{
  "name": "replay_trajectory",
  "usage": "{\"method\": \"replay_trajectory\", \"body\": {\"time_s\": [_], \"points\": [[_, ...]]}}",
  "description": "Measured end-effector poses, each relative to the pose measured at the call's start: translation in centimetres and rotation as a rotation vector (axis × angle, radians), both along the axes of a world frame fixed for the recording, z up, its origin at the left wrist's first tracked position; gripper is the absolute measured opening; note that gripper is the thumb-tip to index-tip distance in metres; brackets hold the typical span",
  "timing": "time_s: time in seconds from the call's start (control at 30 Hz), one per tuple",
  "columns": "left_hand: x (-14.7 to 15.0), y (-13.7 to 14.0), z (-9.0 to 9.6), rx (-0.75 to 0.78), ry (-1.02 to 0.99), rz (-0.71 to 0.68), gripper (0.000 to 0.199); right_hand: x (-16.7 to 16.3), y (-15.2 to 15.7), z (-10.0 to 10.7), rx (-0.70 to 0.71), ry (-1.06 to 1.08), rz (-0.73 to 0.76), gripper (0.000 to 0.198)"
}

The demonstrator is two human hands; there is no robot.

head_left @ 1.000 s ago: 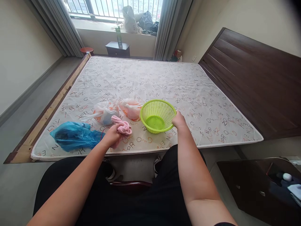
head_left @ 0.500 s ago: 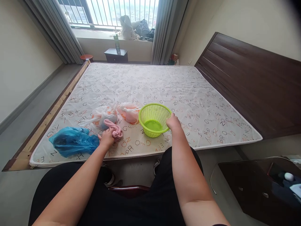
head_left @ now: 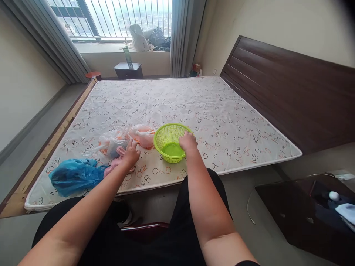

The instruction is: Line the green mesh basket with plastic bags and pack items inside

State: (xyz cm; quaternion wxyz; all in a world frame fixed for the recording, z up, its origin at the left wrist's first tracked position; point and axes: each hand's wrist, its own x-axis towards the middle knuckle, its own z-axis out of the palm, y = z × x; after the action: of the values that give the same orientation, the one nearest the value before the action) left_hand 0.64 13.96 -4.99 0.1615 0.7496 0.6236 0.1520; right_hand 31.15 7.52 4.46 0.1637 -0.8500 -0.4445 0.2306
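Observation:
My right hand (head_left: 189, 142) grips the right rim of a green plastic basket (head_left: 172, 150), which stands upright on the mattress with nothing visible inside. My left hand (head_left: 132, 151) has its fingers apart, beside a pinkish knotted plastic bag (head_left: 144, 136); whether the fingertips touch it I cannot tell. A pink cloth (head_left: 113, 164) lies on the mattress, partly hidden behind my left wrist and forearm. Left of it is a crumpled blue plastic bag (head_left: 76, 176). A white translucent plastic bag (head_left: 111, 142) with orange print lies behind the cloth.
The letter-patterned mattress (head_left: 166, 99) spans the middle, with a dark wooden headboard (head_left: 266, 77) at right. A dark cabinet (head_left: 294, 214) stands at lower right. A small nightstand (head_left: 128, 70) with a greenish bottle (head_left: 127, 57) stands beyond the mattress.
My left hand has let go of the pink cloth and moved toward the pinkish bag. The cloth now lies beside the blue bag. The whole view has shifted slightly; my right hand still holds the basket.

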Motion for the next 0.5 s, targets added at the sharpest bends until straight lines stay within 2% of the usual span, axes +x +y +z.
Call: {"method": "replay_trajectory", "body": {"time_s": [0.13, 0.23, 0.3, 0.4, 0.5], "points": [[1.9, 4.1, 0.7, -0.016, -0.035, -0.064, 0.079, 0.0, 0.1, 0.3, 0.019, 0.031, -0.013, 0.042], [2.4, 6.7, 0.5, -0.023, -0.005, -0.085, 0.076, 0.3, 0.1, 0.7, 0.017, 0.063, -0.044, 0.042], [2.3, 7.9, 0.1, -0.092, 0.083, -0.072, 0.067, 0.5, 0.1, 0.8, 0.016, 0.074, -0.050, 0.043], [1.7, 8.5, -0.4, -0.224, 0.206, -0.041, 0.040, 0.8, 0.0, 0.6, 0.026, 0.081, -0.037, 0.045], [0.8, 7.7, -0.3, -0.222, 0.199, -0.028, 0.019, 1.1, 0.0, 0.3, 0.031, 0.085, -0.031, 0.044]]}}
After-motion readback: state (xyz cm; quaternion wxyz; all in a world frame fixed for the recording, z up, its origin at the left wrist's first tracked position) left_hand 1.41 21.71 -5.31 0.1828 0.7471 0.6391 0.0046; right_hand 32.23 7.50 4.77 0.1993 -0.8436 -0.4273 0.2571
